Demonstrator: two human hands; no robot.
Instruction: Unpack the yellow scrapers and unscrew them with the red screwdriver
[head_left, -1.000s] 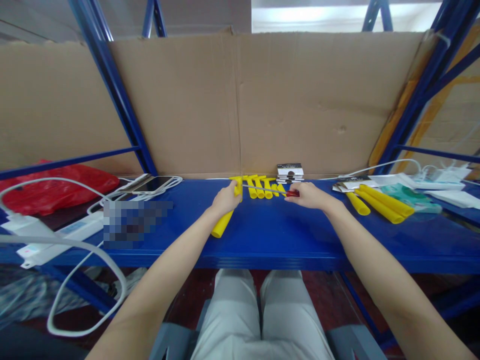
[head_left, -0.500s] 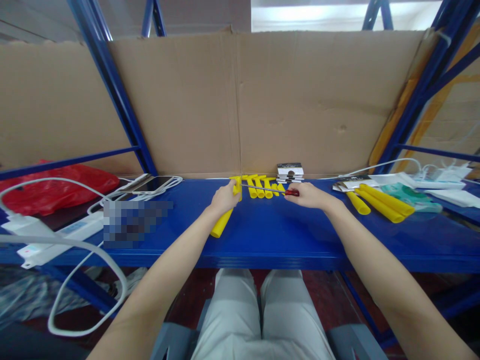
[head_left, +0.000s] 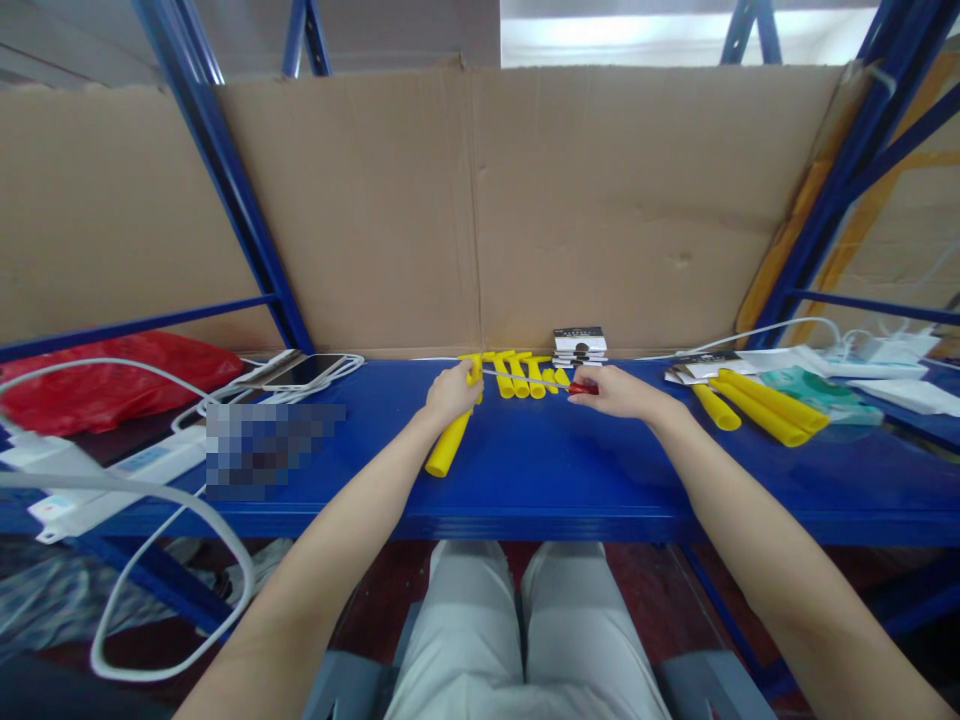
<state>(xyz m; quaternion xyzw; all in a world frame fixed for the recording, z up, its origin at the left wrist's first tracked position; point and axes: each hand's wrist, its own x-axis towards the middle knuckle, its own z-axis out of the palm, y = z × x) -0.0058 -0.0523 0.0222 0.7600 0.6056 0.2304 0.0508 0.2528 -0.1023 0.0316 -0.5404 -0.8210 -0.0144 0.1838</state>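
Note:
My left hand is closed around the upper part of a long yellow tube, whose lower end slants toward the front edge. My right hand grips the dark red handle of a screwdriver. Its thin metal shaft runs left, with the tip at the top of the tube near my left fingers. Behind the shaft, between my hands, several short yellow tube pieces lie on the blue table. A stack of small black-and-white packets stands behind my right hand.
To the right lie more yellow tubes, a green plastic bag and white packets. A red bag, a phone, white cables and a power strip are at the left. Cardboard stands behind the table.
The lower end of the long yellow tube has shifted slightly to the right. Both hands keep nearly the same places.

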